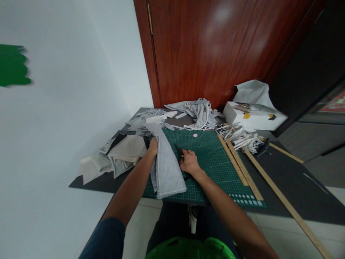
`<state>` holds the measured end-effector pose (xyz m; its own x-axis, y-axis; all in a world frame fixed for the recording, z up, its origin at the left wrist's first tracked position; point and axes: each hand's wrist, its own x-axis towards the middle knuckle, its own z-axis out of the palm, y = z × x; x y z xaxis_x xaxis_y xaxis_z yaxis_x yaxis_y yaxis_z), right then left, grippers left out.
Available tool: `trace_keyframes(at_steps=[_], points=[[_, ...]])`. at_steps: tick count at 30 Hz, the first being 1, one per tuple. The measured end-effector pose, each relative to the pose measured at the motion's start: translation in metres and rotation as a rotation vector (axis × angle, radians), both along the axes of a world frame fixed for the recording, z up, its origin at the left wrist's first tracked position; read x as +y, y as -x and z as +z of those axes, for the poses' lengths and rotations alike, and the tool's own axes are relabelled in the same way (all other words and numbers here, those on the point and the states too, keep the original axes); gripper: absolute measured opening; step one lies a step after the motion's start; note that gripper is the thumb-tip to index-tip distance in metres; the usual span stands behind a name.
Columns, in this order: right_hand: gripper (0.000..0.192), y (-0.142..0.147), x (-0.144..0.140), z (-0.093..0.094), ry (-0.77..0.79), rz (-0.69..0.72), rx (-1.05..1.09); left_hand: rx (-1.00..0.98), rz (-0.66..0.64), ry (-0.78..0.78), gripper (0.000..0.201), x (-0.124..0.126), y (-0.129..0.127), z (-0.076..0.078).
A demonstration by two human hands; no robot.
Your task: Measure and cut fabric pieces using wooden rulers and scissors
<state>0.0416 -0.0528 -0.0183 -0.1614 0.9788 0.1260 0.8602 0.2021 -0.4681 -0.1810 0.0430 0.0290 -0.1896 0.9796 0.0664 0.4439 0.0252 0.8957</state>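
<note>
My left hand [153, 146] grips a long folded piece of light grey fabric [168, 165] by its left edge, its fingers partly hidden by the cloth. The fabric hangs at a slant, its wide lower end over the front part of the green cutting mat [205, 180]. Just right of the cloth, my right hand [189, 162] is closed around dark scissors [179, 149] low over the mat. Their blades point away from me and to the left, and the handles are mostly covered by my hand.
Grey fabric pieces [129, 149] pile up at the left, and more scraps [199, 111] lie at the back. Wooden rulers [242, 167] rest on the right. Beyond them are fabric strips [242, 136], a black clamp-like tool [263, 148] and a white box [250, 117]. A wall [107, 90] borders the left.
</note>
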Motion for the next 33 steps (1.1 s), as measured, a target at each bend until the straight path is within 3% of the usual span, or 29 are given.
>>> trace_keyframes(at_steps=[4, 9, 14, 18, 23, 28, 33], points=[[0.061, -0.021, 0.003, -0.007, -0.022, -0.019, 0.0, 0.144, 0.054, 0.108, 0.017, 0.008, -0.02, 0.001], [0.049, -0.071, 0.006, -0.015, -0.084, -0.114, -0.071, 0.26, 0.034, 0.131, 0.007, 0.015, -0.04, 0.005], [0.045, -0.124, 0.013, -0.022, -0.135, -0.276, -0.162, 0.52, -0.039, 0.178, 0.032, 0.011, -0.04, 0.0], [0.043, -0.146, 0.019, -0.025, -0.106, -0.349, -0.192, 0.546, -0.074, 0.158, 0.043, 0.008, -0.033, -0.008], [0.041, -0.15, 0.043, -0.022, -0.132, -0.409, -0.23, 0.51, -0.082, 0.119, 0.048, 0.004, -0.024, -0.017], [0.036, -0.128, 0.098, -0.005, -0.17, -0.201, -0.151, 0.305, -0.049, 0.067, 0.051, 0.007, -0.012, -0.022], [0.033, -0.094, 0.151, 0.002, -0.128, -0.144, -0.161, 0.056, -0.154, 0.049, 0.049, 0.008, 0.008, -0.027]])
